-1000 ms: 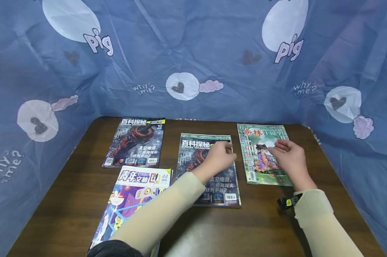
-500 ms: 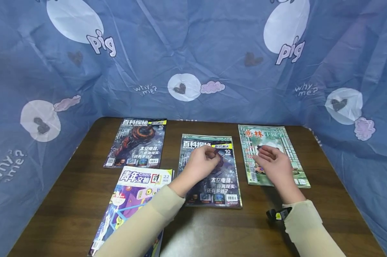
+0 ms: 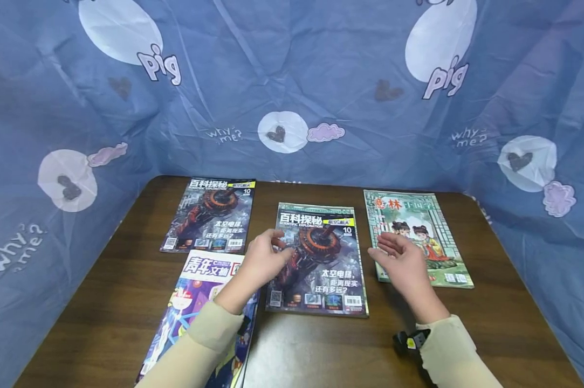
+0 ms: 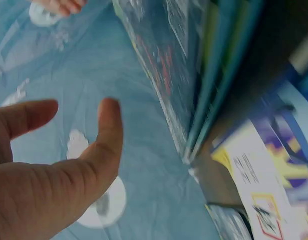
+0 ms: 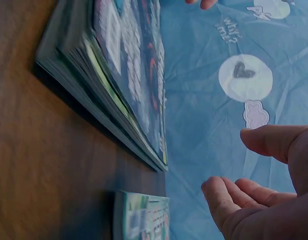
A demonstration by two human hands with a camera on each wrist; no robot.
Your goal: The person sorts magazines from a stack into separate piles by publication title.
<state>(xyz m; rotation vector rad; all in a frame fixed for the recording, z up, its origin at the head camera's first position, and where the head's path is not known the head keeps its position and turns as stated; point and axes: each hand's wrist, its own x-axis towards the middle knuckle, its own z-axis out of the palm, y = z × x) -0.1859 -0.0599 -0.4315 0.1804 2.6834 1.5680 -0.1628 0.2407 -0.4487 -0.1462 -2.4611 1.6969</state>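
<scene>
A dark science magazine [image 3: 321, 258] lies face up on top of a green-bordered magazine [image 3: 316, 207] in the middle of the table. My left hand [image 3: 262, 258] hovers by the left edge of this stack, fingers loosely bent and thumb apart. Between the stack and a green illustrated magazine [image 3: 437, 229] on the right is my right hand [image 3: 403, 264], which overlaps that magazine's left side in the head view. Neither hand holds anything. The left wrist view shows a gap between thumb and fingers [image 4: 107, 125]. In the right wrist view the stack [image 5: 121, 75] shows several page layers.
Another copy of the dark science magazine [image 3: 209, 215] lies at the back left. Nearer me on the left is a purple and white magazine [image 3: 194, 285], partly covered by the left sleeve [image 3: 209, 339]. Blue patterned cloth [image 3: 287, 81] rises behind the brown table [image 3: 301, 355].
My left hand has moved left from above the stack to its left edge. The right hand has drifted left and nearer me, uncovering more of the green illustrated magazine. The magazines show no clear shift.
</scene>
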